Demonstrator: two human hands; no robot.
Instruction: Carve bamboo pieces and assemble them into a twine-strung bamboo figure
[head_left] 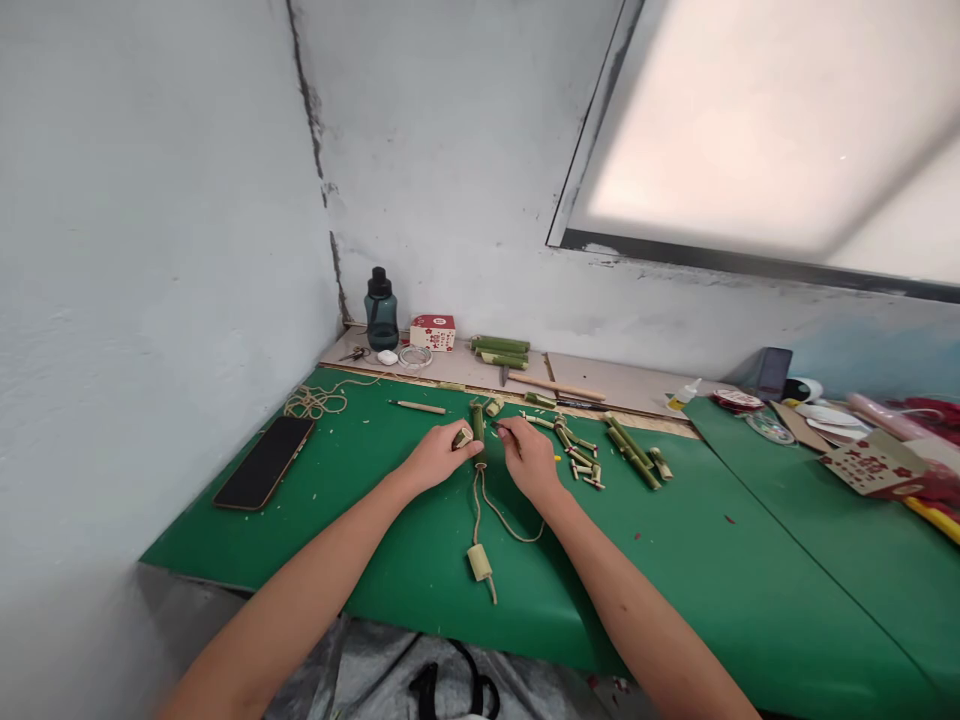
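My left hand [435,457] is closed round a short bamboo piece [462,438], its thumb against a longer green bamboo tube [479,440] that stands out between my hands. My right hand [527,457] is pinched just right of the tube, near a small dark tip; what it grips is too small to name. Twine [478,505] hangs from the tube's lower end onto the green mat [360,550]. A pale bamboo bead [479,563] is threaded on one strand. The other strand curves toward my right wrist.
A phone [265,462] and coiled twine [315,400] lie left. Behind are a bottle [382,315], a box [433,332] and a hammer [555,386]. Jointed bamboo pieces [577,447] and bamboo tubes [632,453] lie right of my right hand.
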